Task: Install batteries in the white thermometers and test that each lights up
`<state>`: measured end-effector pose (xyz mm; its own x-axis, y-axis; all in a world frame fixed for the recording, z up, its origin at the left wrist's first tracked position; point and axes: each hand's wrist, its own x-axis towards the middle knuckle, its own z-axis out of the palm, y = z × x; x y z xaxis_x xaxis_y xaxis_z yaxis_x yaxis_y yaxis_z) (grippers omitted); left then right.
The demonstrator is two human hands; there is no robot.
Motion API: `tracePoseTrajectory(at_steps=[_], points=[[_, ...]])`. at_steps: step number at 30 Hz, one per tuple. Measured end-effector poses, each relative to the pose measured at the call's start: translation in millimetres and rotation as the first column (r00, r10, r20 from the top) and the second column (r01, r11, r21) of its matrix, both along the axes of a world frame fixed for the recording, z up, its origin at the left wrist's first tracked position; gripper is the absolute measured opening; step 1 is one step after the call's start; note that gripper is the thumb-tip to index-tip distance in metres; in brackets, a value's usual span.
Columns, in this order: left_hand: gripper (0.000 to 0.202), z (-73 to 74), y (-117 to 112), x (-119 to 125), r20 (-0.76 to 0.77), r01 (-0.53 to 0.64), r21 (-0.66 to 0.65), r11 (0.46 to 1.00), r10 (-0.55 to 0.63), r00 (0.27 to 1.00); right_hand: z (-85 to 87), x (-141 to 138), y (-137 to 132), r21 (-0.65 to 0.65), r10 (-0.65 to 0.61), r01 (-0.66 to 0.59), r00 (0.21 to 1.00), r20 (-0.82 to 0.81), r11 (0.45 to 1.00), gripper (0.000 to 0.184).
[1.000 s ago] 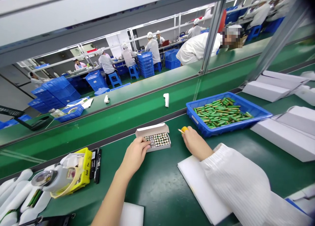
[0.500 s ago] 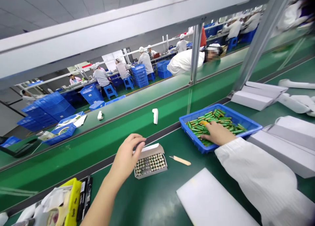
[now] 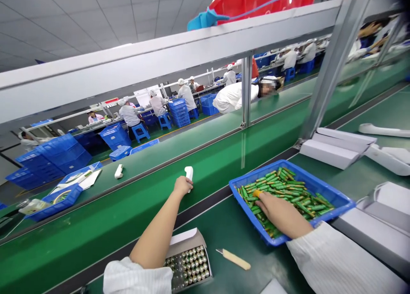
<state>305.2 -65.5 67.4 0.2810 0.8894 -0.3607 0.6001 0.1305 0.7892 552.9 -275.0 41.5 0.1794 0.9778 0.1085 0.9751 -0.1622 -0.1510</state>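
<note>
My left hand (image 3: pixel 183 185) reaches far forward over the green conveyor and is closed around the lower part of a white, bent handheld device (image 3: pixel 189 173). My right hand (image 3: pixel 280 212) rests on green batteries (image 3: pixel 285 184) in a blue tray (image 3: pixel 344 203). Its thumb and forefinger are apart, with a yellow cover (image 3: pixel 256 193) on one fingertip; the other fingers are mostly hidden. Under my left forearm stands an open white box (image 3: pixel 208 272) with batteries (image 3: pixel 194 264) upright in rows, partly covered by my sleeve. A pale-handled knife (image 3: pixel 236 260) lies between box and tray.
White cartons (image 3: pixel 378 225) lie to the right, with more white devices (image 3: pixel 389 157) behind them. A metal post (image 3: pixel 331 72) and a long overhead beam (image 3: pixel 128 68) frame the line. Another white device (image 3: pixel 118 171) sits on the far ledge. A person in white (image 3: pixel 235 97) leans over beyond it.
My left hand has moved from above the battery box forward to the conveyor and has taken hold of the white device. My right hand stays in the battery tray. The view has tilted up.
</note>
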Motion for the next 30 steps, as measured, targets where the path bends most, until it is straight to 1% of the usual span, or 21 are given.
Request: tracePoseTrajectory(at_steps=[2,3,5,7,9,11,13,14,15,17,18,20,21,22,23,24,25,26,27,28,30], points=[[0.029,2.1,2,-2,0.106,-0.093,-0.038,0.995,0.097,0.99,-0.8,0,0,0.022,-0.008,0.009,1.0,-0.017,1.0,0.02],[0.029,6.2,1,-4,0.17,-0.13,-0.062,0.99,0.139,0.976,-1.1,0,0,0.035,-0.013,0.014,1.0,-0.026,0.999,0.019],[0.028,20.6,-6,-6,0.317,-0.182,-0.105,0.978,0.207,0.926,-0.9,1,1,0.061,-0.022,0.025,0.999,-0.048,0.998,0.018],[0.025,42.5,-20,-10,0.483,-0.202,-0.125,0.971,0.238,0.843,0.5,2,1,0.086,-0.033,0.039,0.997,-0.074,0.996,0.017],[0.025,68.7,-43,-16,0.643,-0.195,-0.113,0.974,0.221,0.733,3.2,2,1,0.109,-0.04,0.051,0.994,-0.106,0.993,0.017],[0.034,94.0,-74,-26,0.759,-0.177,-0.081,0.981,0.175,0.626,6.7,2,1,0.136,-0.044,0.064,0.989,-0.141,0.989,0.019],[0.042,113.5,-110,-38,0.842,-0.157,-0.049,0.986,0.126,0.525,10.6,1,1,0.166,-0.056,0.087,0.982,-0.183,0.982,0.021],[0.044,120.1,-128,-44,0.883,-0.142,-0.047,0.989,0.108,0.456,12.7,1,1,0.182,-0.066,0.105,0.976,-0.209,0.978,0.022],[0.042,124.6,-145,-50,0.921,-0.122,-0.065,0.99,0.106,0.374,15.1,1,1,0.199,-0.078,0.128,0.968,-0.239,0.972,0.023],[0.033,128.0,-177,-62,0.959,-0.093,-0.094,0.991,0.116,0.26,21.9,0,-2,0.234,-0.097,0.177,0.943,-0.317,0.956,0.025],[0.031,127.5,-190,-68,0.965,-0.096,-0.097,0.991,0.118,0.236,26.8,-1,-4,0.25,-0.091,0.192,0.926,-0.365,0.949,0.027],[0.032,124.1,-215,-80,0.964,-0.144,-0.073,0.987,0.106,0.244,41.3,-7,-11,0.275,-0.046,0.19,0.889,-0.456,0.943,0.033],[0.033,121.9,-225,-86,0.963,-0.174,-0.056,0.983,0.099,0.252,51.1,-13,-17,0.29,0.005,0.168,0.858,-0.514,0.942,0.036],[0.035,119.6,-235,-91,0.962,-0.205,-0.046,0.978,0.098,0.256,62.5,-20,-23,0.304,0.081,0.131,0.8,-0.595,0.944,0.038],[0.036,117.5,-243,-97,0.961,-0.228,-0.041,0.973,0.101,0.257,75.2,-29,-30,0.318,0.173,0.08,0.702,-0.691,0.945,0.039],[0.037,115.6,-250,-101,0.964,-0.241,-0.037,0.97,0.099,0.248,88.6,-40,-37,0.338,0.269,0.022,0.559,-0.785,0.941,0.039],[0.039,114.1,-256,-105,0.968,-0.243,-0.034,0.969,0.093,0.234,102.2,-52,-44,0.358,0.348,-0.046,0.375,-0.859,0.933,0.037],[0.04,112.9,-260,-108,0.972,-0.238,-0.032,0.971,0.086,0.217,115.1,-65,-51,0.374,0.39,-0.114,0.201,-0.898,0.92,0.035],[0.041,112.1,-264,-111,0.977,-0.227,-0.031,0.973,0.077,0.199,126.9,-79,-56,0.391,0.406,-0.182,0.053,-0.912,0.902,0.032],[0.042,111.7,-266,-113,0.981,-0.212,-0.028,0.977,0.068,0.18,137.0,-92,-61,0.403,0.404,-0.248,-0.049,-0.913,0.881,0.029],[0.043,111.9,-268,-116,0.988,-0.183,-0.032,0.983,0.059,0.144,151.3,-118,-67,0.427,0.388,-0.359,-0.179,-0.904,0.83,0.024]])
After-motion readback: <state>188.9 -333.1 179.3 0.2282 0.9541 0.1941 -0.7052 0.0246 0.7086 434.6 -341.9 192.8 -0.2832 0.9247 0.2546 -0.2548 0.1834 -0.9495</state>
